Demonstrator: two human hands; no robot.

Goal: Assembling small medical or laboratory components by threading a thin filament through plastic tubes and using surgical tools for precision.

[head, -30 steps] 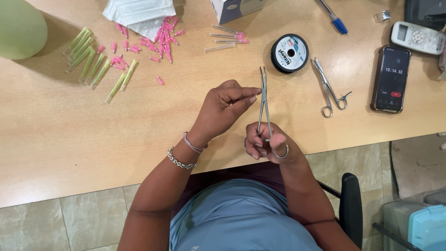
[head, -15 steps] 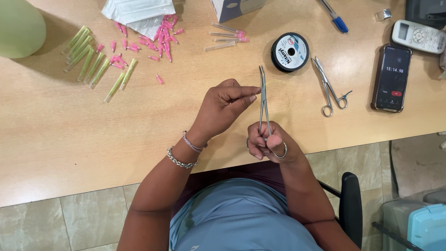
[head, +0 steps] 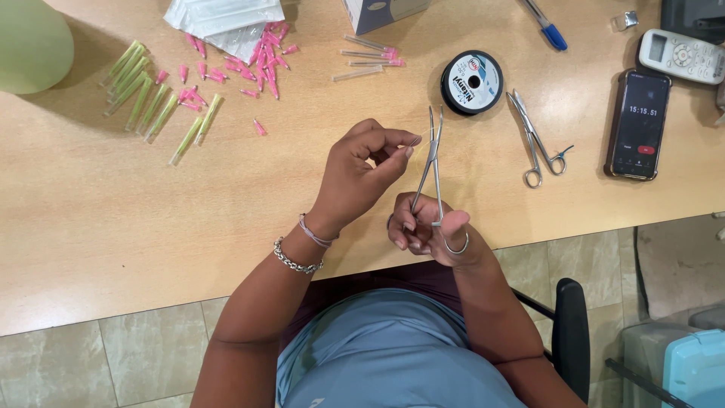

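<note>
Forceps [head: 432, 162] in right hand [head: 430, 234]

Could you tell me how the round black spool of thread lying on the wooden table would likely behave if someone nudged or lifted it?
The round black spool of thread lies flat on its face on the wooden table, so a nudge would probably slide it, not roll it. Stood on edge, its circular rim would likely roll. It looks small and mostly plastic, so probably light and rigid to lift.

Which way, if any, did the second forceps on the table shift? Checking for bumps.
No. The spare forceps lies as before, between the thread spool and the phone.
</note>
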